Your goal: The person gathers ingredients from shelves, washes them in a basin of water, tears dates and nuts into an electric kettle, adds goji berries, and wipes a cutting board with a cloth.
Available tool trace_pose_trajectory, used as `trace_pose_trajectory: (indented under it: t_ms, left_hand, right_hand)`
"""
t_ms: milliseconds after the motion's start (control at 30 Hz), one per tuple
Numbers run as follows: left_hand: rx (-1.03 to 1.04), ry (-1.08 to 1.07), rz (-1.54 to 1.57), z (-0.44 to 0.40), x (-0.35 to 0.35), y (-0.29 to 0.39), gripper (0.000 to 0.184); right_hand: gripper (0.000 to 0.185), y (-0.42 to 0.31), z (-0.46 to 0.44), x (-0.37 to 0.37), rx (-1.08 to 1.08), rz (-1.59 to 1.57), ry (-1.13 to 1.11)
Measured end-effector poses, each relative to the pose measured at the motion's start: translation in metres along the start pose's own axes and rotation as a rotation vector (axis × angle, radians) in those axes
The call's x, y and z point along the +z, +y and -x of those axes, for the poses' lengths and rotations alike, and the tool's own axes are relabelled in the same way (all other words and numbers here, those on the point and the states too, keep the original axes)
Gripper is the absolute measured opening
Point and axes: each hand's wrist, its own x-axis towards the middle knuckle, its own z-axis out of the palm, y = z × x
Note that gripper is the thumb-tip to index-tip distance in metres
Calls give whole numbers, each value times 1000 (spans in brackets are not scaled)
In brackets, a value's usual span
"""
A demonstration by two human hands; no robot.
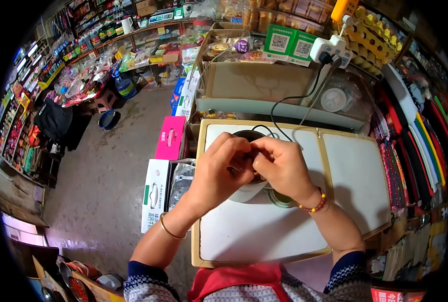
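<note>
step: looks like close fingerwork | left hand (216,171) + right hand (285,166): together, fingers curled, can't tell on what | white pot (247,193): right below both, on the desk (256,229) | next move kinda needs steady fingertips over the rim

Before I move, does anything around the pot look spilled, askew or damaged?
No spill or damage shows on the white tabletop. The black cord looks odd: it droops from the power strip to behind the pot, and could snag.
</note>
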Motion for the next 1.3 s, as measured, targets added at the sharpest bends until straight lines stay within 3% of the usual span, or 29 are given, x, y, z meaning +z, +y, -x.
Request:
trace_pose_trajectory:
  t_ms: [67, 100, 133, 200, 400, 633, 733, 800, 867, 933, 1033, 1167, 1300]
  left_hand:
    - [-49, -34, 101, -3, -5, -4, 32]
    - [-200, -40, 259, -2, -6, -5, 27]
    - [-200, -39, 260, -2, -5, -5, 27]
    - [-167, 13, 250, -3, -2, -5, 25]
    - [32, -35, -82, -2, -8, -7, 25]
    - [-33, 51, 12, -4, -5, 4, 19]
    - [-195, 121, 232, -2, -1, 6, 14]
    - [-497, 139, 705, 1, 0, 2, 11]
    - [-477, 144, 782, 4, 2, -5, 9]
    - [-532, 191, 1051, 3, 2, -8, 9]
    - [-512, 147, 949, 2, 3, -8, 10]
    - [-448, 101, 794, 7, 5, -10, 12]
    - [-469, 154, 878, 10, 10, -7, 12]
  right_hand:
    - [10, -4, -1, -5, 446, -428, -118]
    - [12, -6, -1, -5, 447, -428, -111]
    - [12, -7, -1, -5, 448, -428, -112]
    - [10, -7, -2, -5, 231, -70, -72]
    - [6, -4, -5, -1, -69, 168, -93]
    - [12, -9, -5, 2, 156, -86, -12]
    - [12, -9, -6, 3, 243, -173, -26]
    - [13, -9, -5, 2, 302, -276, -34]
    - [14, -8, -7, 0, 358, -379, -45]
    - [15, -8, -8, -3, 393, -482, -114]
    - [13, -2, -9, -4, 479, -596, -138]
    - [10, 2, -6, 2, 430, -653, -90]
    - [8, 2, -4, 7, 417, -719, -52]
